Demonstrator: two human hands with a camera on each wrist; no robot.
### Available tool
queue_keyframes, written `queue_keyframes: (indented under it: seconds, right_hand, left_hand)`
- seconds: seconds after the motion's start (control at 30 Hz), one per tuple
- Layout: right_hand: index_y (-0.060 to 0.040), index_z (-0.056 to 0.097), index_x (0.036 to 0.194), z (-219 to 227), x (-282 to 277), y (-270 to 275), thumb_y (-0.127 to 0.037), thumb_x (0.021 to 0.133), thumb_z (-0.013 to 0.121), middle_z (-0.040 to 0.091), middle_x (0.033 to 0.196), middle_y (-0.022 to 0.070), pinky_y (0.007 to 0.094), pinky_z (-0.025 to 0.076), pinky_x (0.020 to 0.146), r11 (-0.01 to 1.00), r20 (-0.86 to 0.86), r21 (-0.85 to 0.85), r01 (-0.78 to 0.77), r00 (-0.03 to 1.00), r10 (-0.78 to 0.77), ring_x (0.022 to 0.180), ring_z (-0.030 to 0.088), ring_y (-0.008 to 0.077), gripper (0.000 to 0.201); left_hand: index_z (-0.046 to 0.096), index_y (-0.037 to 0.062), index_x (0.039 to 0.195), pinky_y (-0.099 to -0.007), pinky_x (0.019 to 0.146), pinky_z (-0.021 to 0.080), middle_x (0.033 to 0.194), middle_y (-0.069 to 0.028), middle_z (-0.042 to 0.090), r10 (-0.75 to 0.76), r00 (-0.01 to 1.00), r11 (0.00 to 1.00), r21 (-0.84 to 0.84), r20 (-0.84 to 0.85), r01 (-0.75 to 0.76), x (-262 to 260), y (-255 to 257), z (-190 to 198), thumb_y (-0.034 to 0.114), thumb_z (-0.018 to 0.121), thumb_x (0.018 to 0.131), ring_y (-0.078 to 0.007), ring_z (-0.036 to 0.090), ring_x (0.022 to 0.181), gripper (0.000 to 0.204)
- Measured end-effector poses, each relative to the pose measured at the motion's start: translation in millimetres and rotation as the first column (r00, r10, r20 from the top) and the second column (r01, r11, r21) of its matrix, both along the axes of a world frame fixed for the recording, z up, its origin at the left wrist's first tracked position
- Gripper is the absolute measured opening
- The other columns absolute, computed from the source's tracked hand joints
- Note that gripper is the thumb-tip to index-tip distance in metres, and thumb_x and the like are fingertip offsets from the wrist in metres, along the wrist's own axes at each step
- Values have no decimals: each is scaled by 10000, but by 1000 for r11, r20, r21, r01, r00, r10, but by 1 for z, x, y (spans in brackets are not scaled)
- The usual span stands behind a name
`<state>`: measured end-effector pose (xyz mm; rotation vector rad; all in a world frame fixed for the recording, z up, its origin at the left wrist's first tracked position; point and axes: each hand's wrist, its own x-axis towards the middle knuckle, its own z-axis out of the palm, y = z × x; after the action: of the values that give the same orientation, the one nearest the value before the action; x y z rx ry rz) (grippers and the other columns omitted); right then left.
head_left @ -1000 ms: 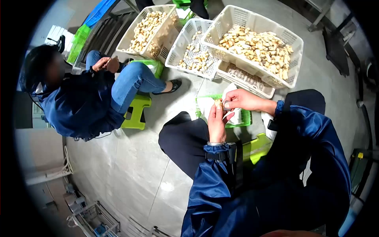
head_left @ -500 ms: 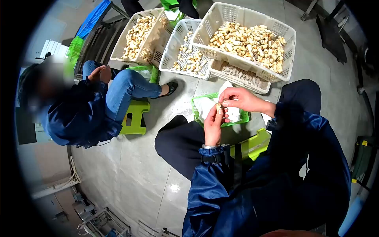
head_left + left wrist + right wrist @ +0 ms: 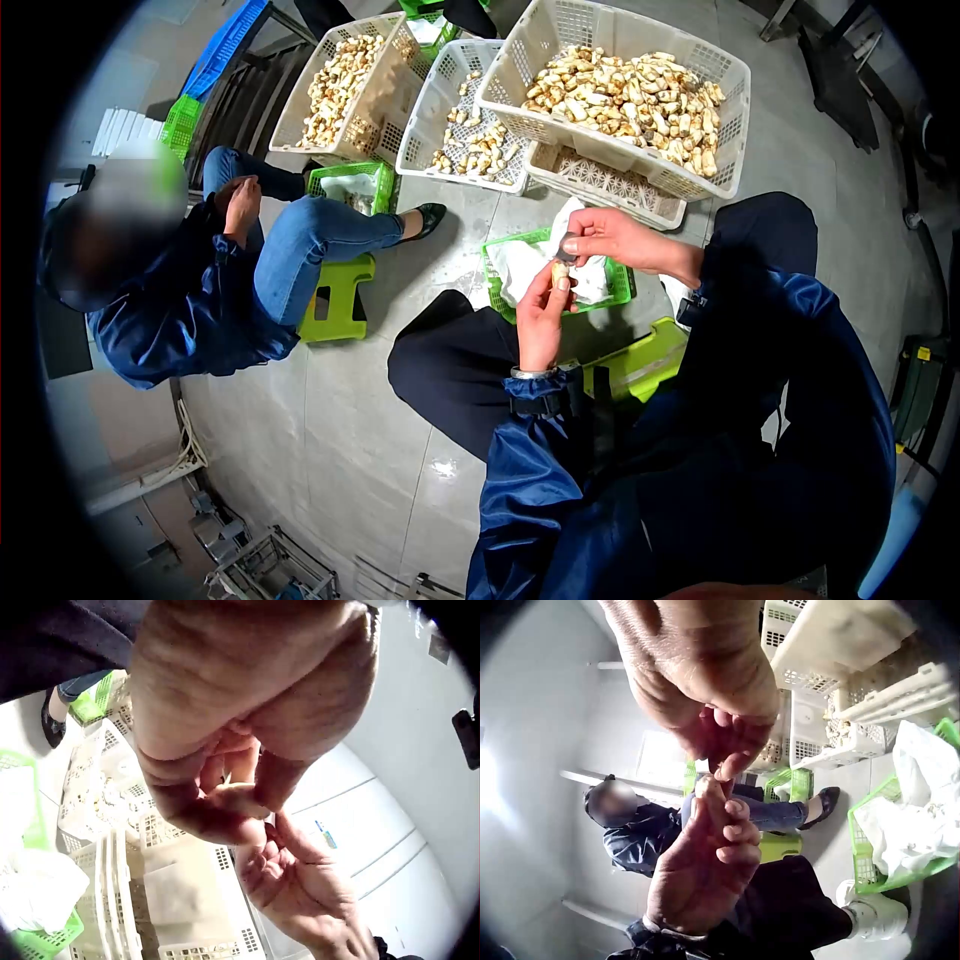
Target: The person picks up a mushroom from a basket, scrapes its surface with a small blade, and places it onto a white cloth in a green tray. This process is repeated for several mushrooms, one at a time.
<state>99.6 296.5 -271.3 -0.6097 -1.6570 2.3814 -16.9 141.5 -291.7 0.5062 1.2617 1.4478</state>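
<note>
My left hand (image 3: 541,328) pinches a small pale mushroom (image 3: 560,271) upright between thumb and fingers. Just above its tip, my right hand (image 3: 628,242) holds a small, dark, flat piece (image 3: 569,244), its kind too small to make out, in its fingertips. In the right wrist view the mushroom (image 3: 708,786) stands out of the left fist, right under the right fingertips. Both hands meet closely in the left wrist view, where the right hand (image 3: 304,896) lies below and the left fingers hide the mushroom. Under the hands stands a green basket (image 3: 622,285) lined with white cloth (image 3: 515,268).
Ahead stand white crates with many mushrooms: a large one (image 3: 735,120) on a shallow crate (image 3: 600,187), a middle one (image 3: 412,150) and another at left (image 3: 295,105). A seated person (image 3: 160,310) is at left. A lime stool (image 3: 640,360) is below my arms.
My right fingertips have moved from the mushroom's side to just above its tip, and the dark piece now shows. The left hand keeps its grip. The head view has shifted slightly.
</note>
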Motion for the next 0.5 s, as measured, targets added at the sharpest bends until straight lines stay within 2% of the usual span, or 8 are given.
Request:
queue_keyframes:
  seconds: [0.07,0.2,0.23,0.33,0.37,0.4,0.47,0.5]
  right_hand:
    - [-13,571,890,5,-1,-3,-145,887,595,584,863,19,242,446,758,990,7,141,-19,1000,18,811,537,82,134]
    - [-18,561,875,-2,-3,-2,-153,897,583,577,836,26,250,465,739,997,32,71,-12,999,10,786,547,89,138]
    - [-16,563,879,1,-1,1,-150,895,586,581,839,26,254,470,732,1000,28,-23,12,1000,-11,792,549,89,137]
    - [-15,566,879,2,-2,-2,-147,891,591,586,847,27,254,472,736,999,36,-11,33,999,-33,806,556,91,135]
    - [-14,568,879,-2,-3,-4,-145,888,593,590,861,30,254,472,753,999,9,54,3,1000,-4,825,561,93,133]
    - [-10,570,880,-4,-3,-5,-145,886,595,593,873,33,254,473,766,972,15,235,-27,1000,24,830,567,95,137]
    - [-7,569,887,-3,-4,-4,-145,886,595,594,883,37,252,472,775,996,30,89,-22,999,19,818,569,96,141]
    - [-7,569,887,-2,-2,-3,-145,886,595,594,883,37,252,472,775,996,31,89,-17,999,14,818,569,96,141]
  left_hand:
    - [509,7,1244,-208,649,429,926,-12,592,31,999,999,-23,-31,-32,-1,1,1,161,530,932,-68,520,784,348]
    - [512,1,1243,-213,644,437,964,-15,600,5,996,999,-39,-91,-8,-1,-1,-1,145,567,910,-68,529,793,367]
    - [518,5,1239,-213,645,441,970,-9,601,-2,994,999,-49,-105,-3,-1,0,0,138,586,898,-63,529,789,372]
    - [518,-2,1239,-194,619,431,932,-2,595,56,987,997,-40,-150,-62,0,2,2,101,590,889,-39,497,723,371]
    - [531,-10,1220,-204,671,450,956,-16,604,70,987,997,-31,-148,-75,-1,1,1,93,603,879,-59,529,777,364]
    - [531,-10,1220,-204,671,450,956,-16,604,71,987,997,-33,-146,-77,-1,0,-2,93,603,879,-59,529,777,364]
    - [549,-19,1193,-225,744,462,975,-36,617,75,947,995,-37,-313,-91,0,1,-5,79,617,866,-93,558,852,348]
    - [566,-22,1168,-244,797,461,1009,-58,621,88,957,993,-57,-276,-108,1,-1,-5,70,631,852,-120,570,907,336]
